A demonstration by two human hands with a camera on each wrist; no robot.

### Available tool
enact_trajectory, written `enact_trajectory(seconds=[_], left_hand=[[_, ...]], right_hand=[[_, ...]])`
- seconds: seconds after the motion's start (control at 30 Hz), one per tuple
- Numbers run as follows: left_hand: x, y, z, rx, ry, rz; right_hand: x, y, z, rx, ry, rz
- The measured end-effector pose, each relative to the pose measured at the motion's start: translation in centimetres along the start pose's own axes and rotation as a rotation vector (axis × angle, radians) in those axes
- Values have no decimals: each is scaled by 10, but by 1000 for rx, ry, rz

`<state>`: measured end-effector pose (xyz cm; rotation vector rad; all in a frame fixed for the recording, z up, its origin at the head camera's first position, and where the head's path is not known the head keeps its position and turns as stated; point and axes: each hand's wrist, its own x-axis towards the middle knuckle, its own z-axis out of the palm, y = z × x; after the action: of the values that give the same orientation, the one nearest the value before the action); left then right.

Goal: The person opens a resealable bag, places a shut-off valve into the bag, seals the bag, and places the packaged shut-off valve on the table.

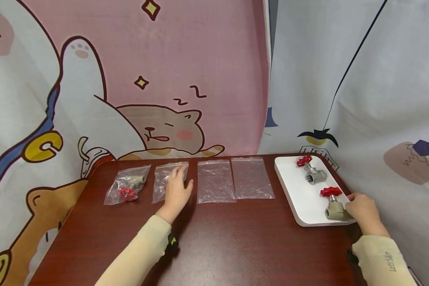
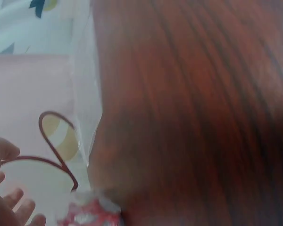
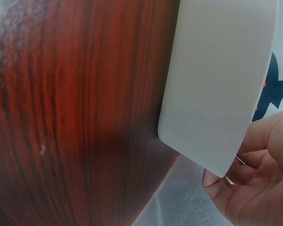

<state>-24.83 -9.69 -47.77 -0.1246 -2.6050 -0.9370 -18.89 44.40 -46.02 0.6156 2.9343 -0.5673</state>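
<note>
My left hand [image 1: 176,194] is over the second clear zip bag [image 1: 159,180] from the left, fingers spread and loosely bent. Through that bag's plastic a red valve handwheel [image 2: 90,214] shows blurred in the left wrist view, near my fingertips. At the far right of the table, my right hand [image 1: 365,210] grips the edge of a white tray [image 1: 296,198]; in the right wrist view its fingers curl round the tray's corner. On the tray lie a metal valve [image 1: 315,174] and an olive-grey valve [image 1: 336,210], both with red handwheels. My hand partly overlaps the olive-grey one.
Leftmost on the brown table [image 1: 236,242] lies a bag [image 1: 112,190] holding an olive-grey valve with a red handwheel. Two flat, empty zip bags, one in the middle [image 1: 214,182] and one beside it [image 1: 252,178], lie left of the tray. Printed cloth hangs behind the table.
</note>
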Motion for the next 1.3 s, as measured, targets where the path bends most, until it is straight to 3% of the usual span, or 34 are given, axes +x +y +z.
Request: enact_trajectory(seconds=[0.2,0.33,0.63,0.8,0.9,1.07,1.3], left_hand=[[-5,13,19,5,-106,58],[-8,17,31,38,-156,55],[-12,21,58,214,-212,-96],[-14,21,65,288,-205,-113],[-13,22,64,230,-190,-133],[-9,23,56,21,-189,-238],[-3,22,47,-144,-253,-372]], right_hand=[[-1,-2,-1,0,0,1],[-1,-2,-1,-3,5,-11],[1,2,2,-1,-5,-9],[2,5,4,-10,16,-41],[2,6,4,-22,43,-64],[3,5,4,-17,31,-57],[2,4,3,-18,28,-48]])
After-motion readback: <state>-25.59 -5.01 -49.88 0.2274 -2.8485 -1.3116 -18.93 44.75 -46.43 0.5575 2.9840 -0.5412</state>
